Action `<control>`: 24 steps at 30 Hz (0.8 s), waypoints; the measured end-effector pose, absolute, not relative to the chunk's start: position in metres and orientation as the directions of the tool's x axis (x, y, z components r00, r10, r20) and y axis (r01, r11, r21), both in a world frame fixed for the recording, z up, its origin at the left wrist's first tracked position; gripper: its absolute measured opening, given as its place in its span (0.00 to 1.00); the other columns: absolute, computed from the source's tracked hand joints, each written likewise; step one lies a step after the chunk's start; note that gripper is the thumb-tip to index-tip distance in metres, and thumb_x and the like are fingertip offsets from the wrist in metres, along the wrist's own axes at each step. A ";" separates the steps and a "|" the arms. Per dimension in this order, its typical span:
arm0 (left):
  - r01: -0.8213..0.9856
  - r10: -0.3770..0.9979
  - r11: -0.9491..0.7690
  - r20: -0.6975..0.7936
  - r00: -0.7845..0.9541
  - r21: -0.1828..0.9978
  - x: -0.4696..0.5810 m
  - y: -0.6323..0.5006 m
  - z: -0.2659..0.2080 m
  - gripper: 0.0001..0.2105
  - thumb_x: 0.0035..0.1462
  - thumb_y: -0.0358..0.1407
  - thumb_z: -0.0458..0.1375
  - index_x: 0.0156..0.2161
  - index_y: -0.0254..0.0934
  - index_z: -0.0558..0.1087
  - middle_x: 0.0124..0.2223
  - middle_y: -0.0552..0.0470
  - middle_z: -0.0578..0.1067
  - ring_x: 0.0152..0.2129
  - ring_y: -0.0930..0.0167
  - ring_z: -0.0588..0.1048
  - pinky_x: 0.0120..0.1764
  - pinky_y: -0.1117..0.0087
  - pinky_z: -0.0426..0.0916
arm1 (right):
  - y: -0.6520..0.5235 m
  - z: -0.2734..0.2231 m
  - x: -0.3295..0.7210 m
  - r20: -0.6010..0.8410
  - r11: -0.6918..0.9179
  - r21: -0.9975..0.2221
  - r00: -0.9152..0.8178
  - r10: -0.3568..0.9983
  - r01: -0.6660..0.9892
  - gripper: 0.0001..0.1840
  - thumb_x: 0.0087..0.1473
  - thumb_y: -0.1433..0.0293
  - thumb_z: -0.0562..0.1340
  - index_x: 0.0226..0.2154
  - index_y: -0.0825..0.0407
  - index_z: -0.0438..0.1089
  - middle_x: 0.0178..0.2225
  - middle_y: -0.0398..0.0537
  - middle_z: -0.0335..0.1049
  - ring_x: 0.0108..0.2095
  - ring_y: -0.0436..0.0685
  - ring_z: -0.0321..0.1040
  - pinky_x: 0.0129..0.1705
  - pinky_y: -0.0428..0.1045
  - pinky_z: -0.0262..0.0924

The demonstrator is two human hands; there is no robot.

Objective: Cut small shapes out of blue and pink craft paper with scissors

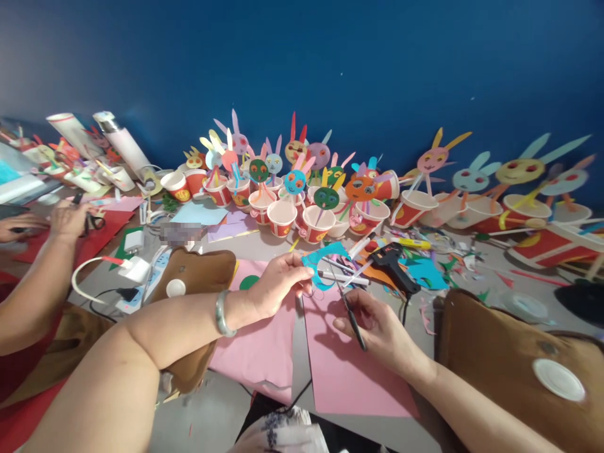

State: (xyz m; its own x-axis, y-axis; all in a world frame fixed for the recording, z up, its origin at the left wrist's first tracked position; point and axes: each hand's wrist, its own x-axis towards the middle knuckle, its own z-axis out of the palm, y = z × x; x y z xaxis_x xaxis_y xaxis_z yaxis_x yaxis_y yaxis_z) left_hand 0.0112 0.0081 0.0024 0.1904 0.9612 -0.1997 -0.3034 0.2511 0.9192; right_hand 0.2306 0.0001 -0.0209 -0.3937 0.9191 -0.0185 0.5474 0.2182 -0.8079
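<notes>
My left hand (283, 280) is closed, pinching a piece of blue paper (337, 250) with a rounded opening cut in it. Just to the right, my right hand (377, 324) is wrapped round black-handled scissors (353, 321). Their thin blades point up at the blue paper; whether they touch it I cannot tell. Below both hands lie pink paper sheets (349, 377), and a green paper circle (249, 282) rests on the left one.
Red and white paper cups (282, 220) with paper rabbit figures line the blue wall. A black glue gun (394, 267) lies among paper scraps. Brown bags (500, 352) flank the pink sheets. On the left are a power strip (155, 277) and another person's hands (66, 217).
</notes>
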 end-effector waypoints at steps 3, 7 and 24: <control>-0.296 0.936 0.300 -0.220 0.274 0.907 0.012 0.005 0.000 0.11 0.50 0.36 0.62 0.28 0.36 0.63 0.21 0.56 0.73 0.18 0.77 0.70 0.24 0.76 0.63 | 0.000 -0.024 0.231 -0.042 0.177 -0.839 -0.386 0.921 0.515 0.21 0.48 0.52 0.67 0.26 0.51 0.63 0.23 0.40 0.58 0.25 0.50 0.51 0.26 0.47 0.50; -0.276 0.913 0.334 -0.235 0.334 0.901 0.011 0.001 -0.002 0.10 0.51 0.36 0.62 0.29 0.35 0.65 0.22 0.54 0.74 0.19 0.76 0.71 0.24 0.76 0.64 | -0.002 -0.021 0.227 -0.080 0.119 -0.868 -0.372 0.925 0.482 0.23 0.47 0.51 0.67 0.23 0.51 0.62 0.20 0.39 0.56 0.24 0.49 0.50 0.25 0.46 0.47; -0.272 0.875 0.391 -0.264 0.407 0.879 0.011 -0.001 -0.002 0.09 0.50 0.35 0.62 0.28 0.35 0.66 0.22 0.53 0.74 0.19 0.74 0.73 0.24 0.75 0.67 | -0.007 -0.017 0.221 -0.155 -0.033 -0.936 -0.326 0.933 0.350 0.25 0.40 0.51 0.72 0.20 0.52 0.64 0.17 0.39 0.62 0.21 0.49 0.54 0.23 0.46 0.52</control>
